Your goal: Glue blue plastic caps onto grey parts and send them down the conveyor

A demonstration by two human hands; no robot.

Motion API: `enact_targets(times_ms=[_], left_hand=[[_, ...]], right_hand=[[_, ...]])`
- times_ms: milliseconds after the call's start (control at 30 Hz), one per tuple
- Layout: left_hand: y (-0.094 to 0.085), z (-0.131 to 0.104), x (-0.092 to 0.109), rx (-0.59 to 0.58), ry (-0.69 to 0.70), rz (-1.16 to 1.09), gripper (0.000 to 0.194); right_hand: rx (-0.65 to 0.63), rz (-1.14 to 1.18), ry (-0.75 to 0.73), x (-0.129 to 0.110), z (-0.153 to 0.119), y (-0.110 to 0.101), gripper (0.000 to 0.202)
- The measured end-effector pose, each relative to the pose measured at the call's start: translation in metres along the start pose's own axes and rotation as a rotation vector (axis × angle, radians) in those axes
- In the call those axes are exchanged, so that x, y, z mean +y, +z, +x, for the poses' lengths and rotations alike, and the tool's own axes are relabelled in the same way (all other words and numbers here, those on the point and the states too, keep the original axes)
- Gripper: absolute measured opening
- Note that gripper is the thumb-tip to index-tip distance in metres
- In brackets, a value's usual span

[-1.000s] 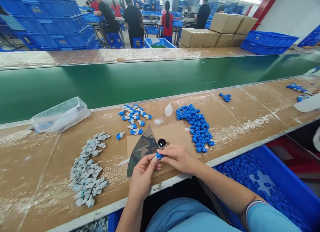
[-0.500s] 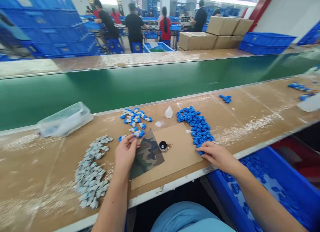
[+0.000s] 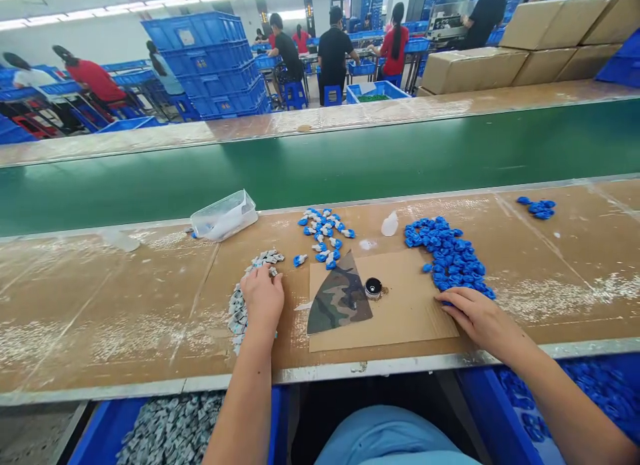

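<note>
My left hand (image 3: 263,297) lies over a curved pile of small grey pieces (image 3: 238,310), fingers lowered onto them and thumb held apart. Its fingertips are partly hidden. At the near end of a heap of small blue pieces (image 3: 453,255), my right hand (image 3: 475,313) has its thumb and fingers closed together, with a bit of blue showing at the tips. Between the hands, a camouflage-patterned sheet (image 3: 340,298) rests on a cardboard sheet (image 3: 410,311), beside a small round black-topped container (image 3: 373,288). Joined blue-and-white pieces (image 3: 324,233) lie scattered behind the camouflage sheet.
A small white bottle (image 3: 390,224) and a clear plastic box (image 3: 224,215) stand toward the back of the table. Beyond runs a green conveyor belt (image 3: 320,165). Below the table edge are bins of grey pieces (image 3: 170,428) and blue pieces (image 3: 595,391). Several people sit farther off.
My left hand has moved from the blue-and-white pieces to the grey pile. My right hand stays by the blue heap. The view has turned left, showing the grey bin.
</note>
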State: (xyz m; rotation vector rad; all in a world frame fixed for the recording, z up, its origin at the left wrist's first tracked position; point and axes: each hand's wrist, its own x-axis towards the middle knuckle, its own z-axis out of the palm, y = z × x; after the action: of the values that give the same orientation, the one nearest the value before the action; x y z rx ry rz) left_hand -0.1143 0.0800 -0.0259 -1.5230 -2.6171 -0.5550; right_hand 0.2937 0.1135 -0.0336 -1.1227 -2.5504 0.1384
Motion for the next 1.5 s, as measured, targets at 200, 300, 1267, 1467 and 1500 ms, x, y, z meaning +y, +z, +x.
enact_targets(times_ms=[200, 300, 1267, 1467, 1500], left_hand=[[0.003, 0.010, 0.006, -0.073, 0.067, 0.105, 0.024], [0.000, 0.006, 0.006, -0.006, 0.057, -0.037, 0.029], [0.023, -0.106, 0.081, -0.485, -0.172, -1.373, 0.033], [0.026, -0.107, 0.079, -0.449, -0.121, -1.356, 0.029], [0.026, -0.107, 0.079, -0.437, -0.116, -1.354, 0.029]], right_hand=[[0.185, 0.070, 0.113, -0.014, 0.008, -0.007, 0.029], [0.234, 0.270, 0.175, -0.030, 0.020, -0.006, 0.024], [0.073, 0.465, -0.002, -0.066, 0.080, 0.016, 0.022], [0.073, 0.476, -0.005, -0.066, 0.080, 0.016, 0.022], [0.076, 0.479, 0.000, -0.065, 0.080, 0.017, 0.022]])
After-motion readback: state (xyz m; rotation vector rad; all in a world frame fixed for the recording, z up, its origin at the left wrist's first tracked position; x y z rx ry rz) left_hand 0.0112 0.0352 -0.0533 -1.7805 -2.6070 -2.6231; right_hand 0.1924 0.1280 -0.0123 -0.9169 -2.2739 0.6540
